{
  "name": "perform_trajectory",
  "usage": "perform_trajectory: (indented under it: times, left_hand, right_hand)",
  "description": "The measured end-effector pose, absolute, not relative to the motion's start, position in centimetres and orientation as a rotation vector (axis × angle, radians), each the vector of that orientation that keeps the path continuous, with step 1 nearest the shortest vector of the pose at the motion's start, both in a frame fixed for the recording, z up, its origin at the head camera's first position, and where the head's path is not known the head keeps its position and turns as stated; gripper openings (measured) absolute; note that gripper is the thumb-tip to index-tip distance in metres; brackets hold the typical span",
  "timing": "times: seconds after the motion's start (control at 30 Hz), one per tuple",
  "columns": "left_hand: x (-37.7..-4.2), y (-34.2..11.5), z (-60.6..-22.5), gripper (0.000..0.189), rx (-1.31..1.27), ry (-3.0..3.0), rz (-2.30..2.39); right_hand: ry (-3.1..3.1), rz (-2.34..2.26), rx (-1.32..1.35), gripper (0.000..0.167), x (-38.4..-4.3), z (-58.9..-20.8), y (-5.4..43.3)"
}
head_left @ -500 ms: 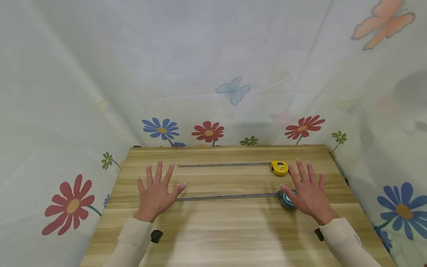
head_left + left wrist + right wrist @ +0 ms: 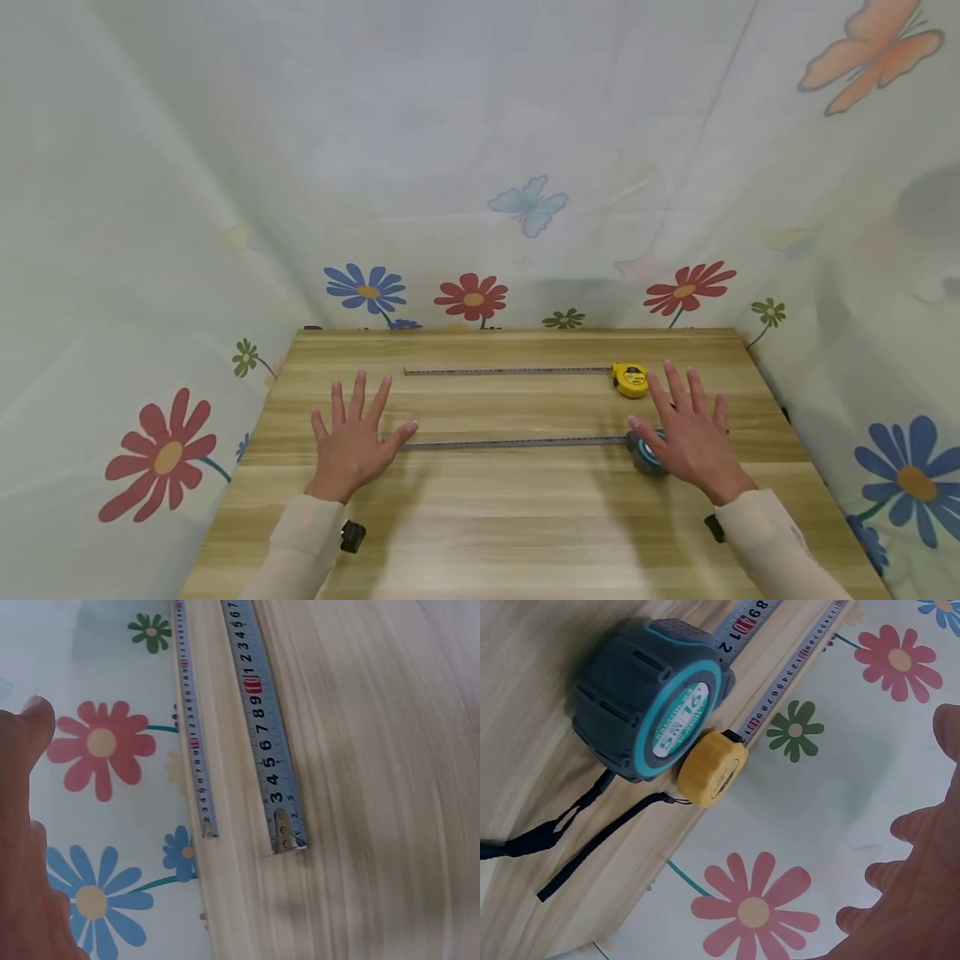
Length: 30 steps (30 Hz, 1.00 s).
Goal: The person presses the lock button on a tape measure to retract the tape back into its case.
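Two tape measures lie on the wooden table with their blades pulled out leftward. The yellow tape measure (image 2: pixel 630 379) is at the back; the larger dark grey and teal tape measure (image 2: pixel 649 697) is nearer. My left hand (image 2: pixel 352 454) is held over the table by the end of the nearer blade (image 2: pixel 270 742), palm down, fingers spread. My right hand (image 2: pixel 697 442), also palm down and spread, partly covers the grey-teal case in the head view. Neither hand grips anything. Both metal end hooks show in the left wrist view, that of the thinner back blade (image 2: pixel 195 742) included.
The table (image 2: pixel 495 533) meets a white cloth backdrop (image 2: pixel 450 167) with printed flowers and butterflies at the back and both sides. Black wrist straps (image 2: pixel 574 855) trail from the tape measures. Both wrists wear small black devices (image 2: pixel 352 536) beside light sleeves.
The head view has shifted very slightly. Both hands keep their spread pose, and the tape measures stay where they were.
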State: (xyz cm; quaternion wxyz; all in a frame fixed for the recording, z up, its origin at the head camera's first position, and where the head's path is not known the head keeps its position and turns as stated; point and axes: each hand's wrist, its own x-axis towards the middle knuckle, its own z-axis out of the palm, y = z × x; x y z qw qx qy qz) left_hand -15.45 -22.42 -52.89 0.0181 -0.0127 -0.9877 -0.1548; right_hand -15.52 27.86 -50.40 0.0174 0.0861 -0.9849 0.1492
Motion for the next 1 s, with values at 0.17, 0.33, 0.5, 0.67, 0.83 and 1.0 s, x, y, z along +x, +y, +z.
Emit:
perform_trajectory:
  times: [0.17, 0.33, 0.5, 0.67, 0.83, 1.0]
  left_hand:
    - [-16.0, -22.4, -53.6, 0.094, -0.03, -3.072, -0.485]
    - [-16.4, -22.2, -54.7, 0.094, -0.04, -3.071, -0.478]
    - [-16.4, -22.0, -55.9, 0.095, -0.044, -3.071, -0.457]
    - [-16.3, -21.9, -56.7, 0.095, -0.049, -3.071, -0.454]
    - [-16.8, -21.6, -57.0, 0.094, -0.075, -3.048, -0.468]
    - [-17.1, -21.5, -57.8, 0.092, -0.077, -3.03, -0.449]
  right_hand:
    - [-3.06, 0.454, 0.27, 0.084, -16.0, -50.8, 28.0]
    - [-3.065, 0.426, 0.263, 0.084, -16.2, -51.3, 28.1]
    - [-3.087, 0.426, 0.26, 0.085, -15.8, -52.5, 28.1]
    - [-3.076, 0.432, 0.271, 0.083, -15.7, -53.8, 28.1]
    - [-3.064, 0.433, 0.261, 0.083, -15.9, -54.2, 28.4]
    - [-3.078, 0.467, 0.247, 0.082, -16.0, -54.5, 28.5]
